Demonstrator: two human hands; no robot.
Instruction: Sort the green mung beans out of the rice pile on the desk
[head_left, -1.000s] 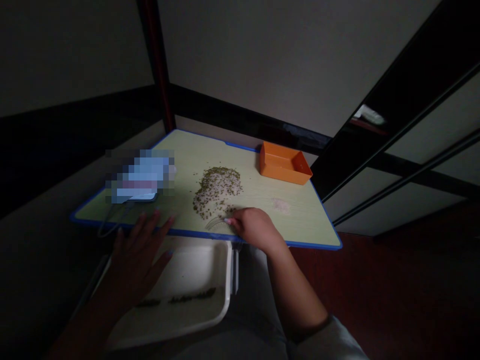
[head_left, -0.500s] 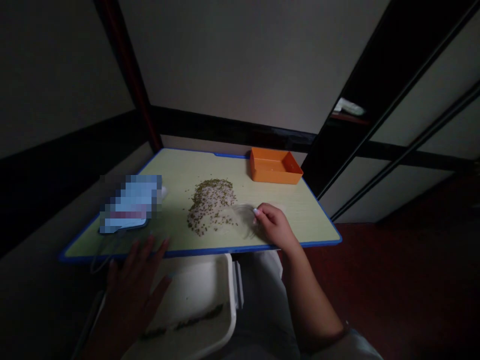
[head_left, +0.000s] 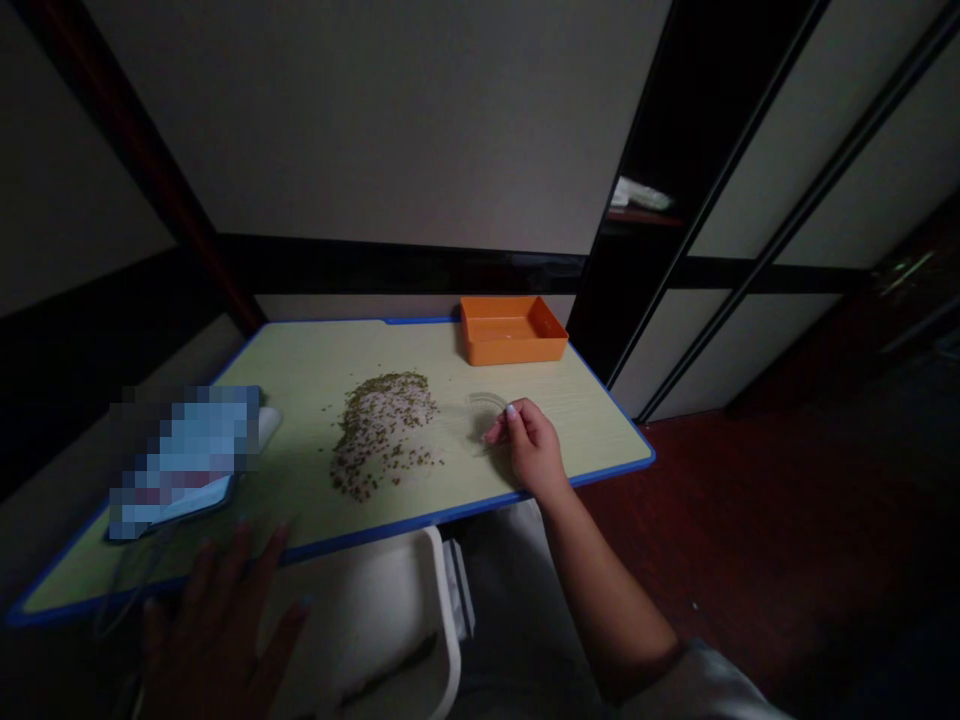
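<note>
My right hand (head_left: 534,440) is closed on a thin, clear curved piece that looks like a plastic protractor (head_left: 487,400), held low over the table. To its left, apart from it, lies a spread pile of small greenish-brown and pale grains (head_left: 386,425). My left hand (head_left: 217,610), dark and in shadow, has its fingers spread at the front left edge of the table, beside a white bin (head_left: 375,600). Nothing shows in that hand.
An orange open box (head_left: 517,348) stands at the table's back right. On the left lies a blurred-out blue object (head_left: 187,460) with a white item (head_left: 268,425) beside it. The pale table (head_left: 315,350) has a blue rim. Cabinet panels (head_left: 420,130) rise behind.
The view has turned right, so the table sits further left. My right hand has drawn the clear piece away from the pile. My left hand stays spread near the front edge.
</note>
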